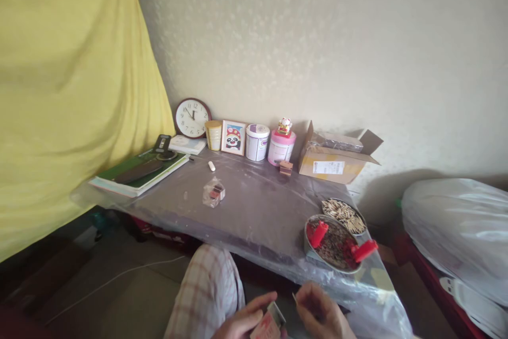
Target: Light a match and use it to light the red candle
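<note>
Hands [286,315] grip small box [270,323], print unreadable

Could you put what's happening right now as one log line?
left hand: holds small box | right hand: pinches thin stick beside box | near: tin of sticks on table

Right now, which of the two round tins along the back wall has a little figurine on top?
The pink tin, right of the white tin; only it carries the small figurine.
</note>
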`<state>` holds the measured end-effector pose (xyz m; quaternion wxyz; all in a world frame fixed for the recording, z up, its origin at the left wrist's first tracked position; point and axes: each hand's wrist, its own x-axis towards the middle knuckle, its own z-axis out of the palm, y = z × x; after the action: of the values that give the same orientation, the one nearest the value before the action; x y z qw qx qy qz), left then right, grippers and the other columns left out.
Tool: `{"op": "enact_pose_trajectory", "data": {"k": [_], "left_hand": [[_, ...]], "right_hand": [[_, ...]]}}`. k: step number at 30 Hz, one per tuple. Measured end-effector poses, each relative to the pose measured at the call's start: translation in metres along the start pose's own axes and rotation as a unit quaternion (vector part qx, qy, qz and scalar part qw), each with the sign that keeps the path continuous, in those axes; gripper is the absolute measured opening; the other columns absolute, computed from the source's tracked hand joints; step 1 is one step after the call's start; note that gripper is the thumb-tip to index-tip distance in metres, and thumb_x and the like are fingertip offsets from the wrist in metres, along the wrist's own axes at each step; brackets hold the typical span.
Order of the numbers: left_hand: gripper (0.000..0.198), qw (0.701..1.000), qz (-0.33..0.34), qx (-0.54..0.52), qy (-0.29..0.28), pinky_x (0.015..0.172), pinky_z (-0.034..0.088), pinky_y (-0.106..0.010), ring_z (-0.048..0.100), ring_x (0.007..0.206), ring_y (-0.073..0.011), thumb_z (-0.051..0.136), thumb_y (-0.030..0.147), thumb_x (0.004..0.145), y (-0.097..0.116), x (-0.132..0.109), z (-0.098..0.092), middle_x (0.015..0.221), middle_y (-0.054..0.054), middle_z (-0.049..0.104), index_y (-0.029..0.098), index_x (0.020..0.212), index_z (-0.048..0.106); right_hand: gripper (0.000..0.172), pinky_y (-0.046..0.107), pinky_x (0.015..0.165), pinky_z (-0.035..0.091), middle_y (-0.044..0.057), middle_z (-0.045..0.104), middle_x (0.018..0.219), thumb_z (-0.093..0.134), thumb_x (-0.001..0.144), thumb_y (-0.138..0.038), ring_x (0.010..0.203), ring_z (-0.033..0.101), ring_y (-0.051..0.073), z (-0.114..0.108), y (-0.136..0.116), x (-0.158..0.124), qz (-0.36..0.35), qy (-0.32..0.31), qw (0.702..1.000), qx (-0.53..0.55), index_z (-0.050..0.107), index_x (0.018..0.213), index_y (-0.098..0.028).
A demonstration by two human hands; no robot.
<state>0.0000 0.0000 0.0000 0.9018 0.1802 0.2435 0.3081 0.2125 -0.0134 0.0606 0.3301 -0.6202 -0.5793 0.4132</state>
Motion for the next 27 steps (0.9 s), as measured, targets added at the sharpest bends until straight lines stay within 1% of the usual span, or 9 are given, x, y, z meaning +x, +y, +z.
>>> {"op": "enact_pose_trajectory", "data": {"k": [1,2,3,5,9,14,18,23,27], "left_hand": [[0.037,1.0,-0.001,-0.011,-0.004,0.072,0.044,-0.029,0.069,0.073,-0.0175,0.07,0.036,0.077,0.006,-0.003,0.007,0.093,-0.009,0.08,0.028,0.113,0.071],[0.036,1.0,0.0,-0.017,-0.015,0.067,0.043,-0.029,0.067,0.065,-0.0159,0.064,0.037,0.082,0.011,-0.006,0.014,0.094,-0.01,0.08,0.03,0.117,0.068],[0.037,0.999,0.018,-0.019,-0.03,0.065,0.044,-0.029,0.067,0.062,-0.0155,0.063,0.034,0.083,0.016,-0.009,0.02,0.096,-0.011,0.079,0.031,0.119,0.067],[0.037,0.996,0.064,-0.032,-0.048,0.064,0.045,-0.029,0.068,0.065,-0.0166,0.064,0.032,0.082,0.023,-0.012,0.028,0.098,-0.012,0.079,0.032,0.118,0.067],[0.037,0.994,0.09,-0.03,-0.055,0.069,0.047,-0.031,0.068,0.072,-0.0179,0.053,0.026,0.089,0.029,-0.017,0.035,0.102,-0.013,0.077,0.03,0.124,0.063],[0.039,0.994,0.087,-0.034,-0.047,0.068,0.047,-0.031,0.068,0.072,-0.0176,0.041,0.019,0.093,0.027,-0.018,0.034,0.103,-0.014,0.076,0.026,0.126,0.062],[0.038,0.995,0.075,-0.049,-0.035,0.064,0.045,-0.029,0.069,0.068,-0.0177,0.041,0.021,0.093,0.025,-0.016,0.034,0.101,-0.014,0.077,0.026,0.126,0.061],[0.036,0.995,0.062,-0.067,-0.033,0.059,0.043,-0.028,0.069,0.064,-0.0176,0.043,0.025,0.093,0.025,-0.015,0.035,0.1,-0.013,0.077,0.027,0.124,0.062],[0.036,0.994,0.061,-0.081,-0.034,0.058,0.044,-0.028,0.069,0.063,-0.0178,0.043,0.025,0.093,0.03,-0.016,0.043,0.101,-0.013,0.077,0.027,0.124,0.061]], "right_hand": [[0.017,0.024,0.066,0.045,-0.001,0.061,0.074,0.062,0.076,-0.038,0.071,0.056,0.016,-0.002,-0.001,-0.001,0.006,0.021,0.998,0.056,0.063,0.081,-0.021],[0.021,0.024,0.069,0.045,-0.001,0.061,0.077,0.063,0.078,-0.04,0.074,0.055,0.016,-0.002,0.0,-0.003,0.014,0.039,0.994,0.105,0.064,0.088,-0.022],[0.024,0.024,0.073,0.044,-0.001,0.06,0.08,0.063,0.079,-0.041,0.077,0.054,0.016,-0.001,0.002,-0.005,0.023,0.057,0.988,0.144,0.065,0.093,-0.023],[0.021,0.022,0.076,0.041,-0.003,0.058,0.079,0.065,0.08,-0.04,0.078,0.051,0.014,0.002,0.007,-0.01,0.036,0.081,0.977,0.196,0.066,0.094,-0.025],[0.012,0.02,0.076,0.037,-0.004,0.056,0.081,0.067,0.08,-0.037,0.08,0.047,0.013,0.007,0.014,-0.015,0.049,0.105,0.961,0.253,0.066,0.086,-0.026],[0.014,0.022,0.077,0.037,-0.003,0.054,0.079,0.067,0.08,-0.037,0.078,0.046,0.014,0.01,0.017,-0.018,0.049,0.125,0.951,0.277,0.065,0.085,-0.025],[0.016,0.021,0.078,0.035,-0.004,0.053,0.076,0.066,0.082,-0.04,0.078,0.046,0.014,0.014,0.016,-0.02,0.054,0.141,0.948,0.28,0.065,0.086,-0.025],[0.023,0.021,0.073,0.037,-0.004,0.052,0.069,0.068,0.079,-0.046,0.071,0.046,0.012,0.018,0.0,-0.02,0.047,0.143,0.941,0.304,0.065,0.083,-0.024],[0.028,0.022,0.069,0.039,-0.004,0.054,0.065,0.07,0.076,-0.049,0.067,0.047,0.012,0.02,-0.016,-0.018,0.033,0.142,0.943,0.298,0.066,0.081,-0.022]]}}
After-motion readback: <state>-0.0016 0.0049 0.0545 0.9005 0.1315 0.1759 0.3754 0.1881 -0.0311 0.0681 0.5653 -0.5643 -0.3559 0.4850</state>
